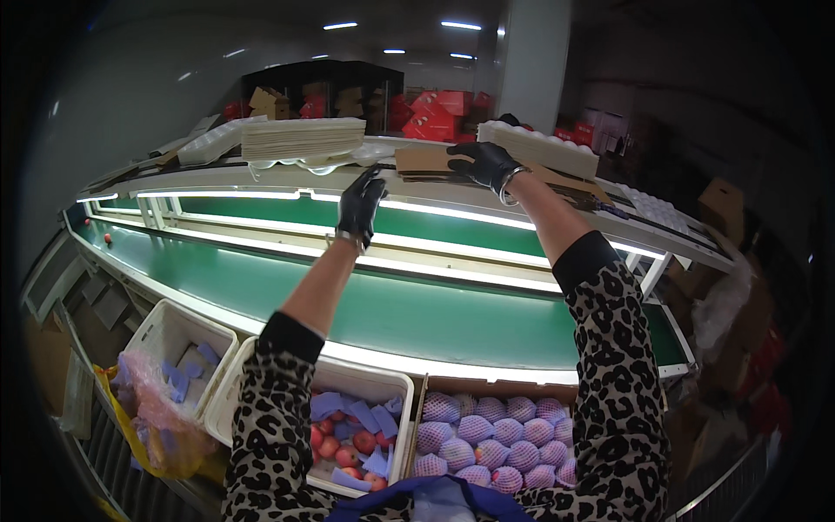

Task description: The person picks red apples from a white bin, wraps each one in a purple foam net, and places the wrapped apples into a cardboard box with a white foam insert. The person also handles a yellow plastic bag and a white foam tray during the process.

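My right hand (481,163), in a black glove, rests at the edge of a stack of flat brown cardboard sheets (421,164) on the upper shelf; whether its fingers grip a sheet cannot be told. My left hand (363,201), gloved too, is raised over the conveyor beside the shelf's front edge, holding nothing visible. Below me, a cardboard box (419,430) holds rows of fruit in foam nets (507,430). To its left, a white plastic crate (406,398) contains red apples (346,455) and loose purple foam nets (385,421).
A green conveyor belt (261,280) crosses ahead, with small red fruit (107,239) at its far left. White molded trays stand stacked on the shelf, left (303,138) and right (541,150). Another white crate (225,339) and a yellow plastic bag (130,434) are at lower left.
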Demonstrator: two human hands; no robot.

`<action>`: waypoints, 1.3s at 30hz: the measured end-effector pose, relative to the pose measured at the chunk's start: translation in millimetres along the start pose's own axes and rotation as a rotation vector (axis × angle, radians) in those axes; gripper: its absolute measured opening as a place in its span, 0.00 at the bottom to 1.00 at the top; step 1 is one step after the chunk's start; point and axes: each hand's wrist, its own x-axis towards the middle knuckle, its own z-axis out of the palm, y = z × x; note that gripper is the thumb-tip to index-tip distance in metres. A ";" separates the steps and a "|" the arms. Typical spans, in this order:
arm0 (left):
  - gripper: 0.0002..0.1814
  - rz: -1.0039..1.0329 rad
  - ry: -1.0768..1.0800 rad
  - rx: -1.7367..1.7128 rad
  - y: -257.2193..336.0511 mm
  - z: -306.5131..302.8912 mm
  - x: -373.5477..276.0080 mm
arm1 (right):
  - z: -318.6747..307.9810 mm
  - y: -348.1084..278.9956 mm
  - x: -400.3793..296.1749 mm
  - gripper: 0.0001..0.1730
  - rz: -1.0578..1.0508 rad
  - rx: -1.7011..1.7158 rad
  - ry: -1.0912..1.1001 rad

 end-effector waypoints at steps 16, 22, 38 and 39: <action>0.18 -0.165 -0.101 -0.086 -46.1 9.5 50.5 | -0.6 -72.3 9.0 0.15 -0.238 -0.862 -0.329; 0.11 0.090 -0.061 -0.008 -60.2 18.1 57.7 | 2.9 -69.2 12.2 0.11 -0.408 -0.875 -0.267; 0.20 -0.099 0.030 0.107 -85.4 22.3 56.2 | 11.0 -79.5 10.9 0.06 -0.349 -1.076 -0.115; 0.20 -0.086 0.019 0.031 -85.0 25.5 57.9 | 7.0 -72.5 10.2 0.06 -0.315 -0.983 -0.059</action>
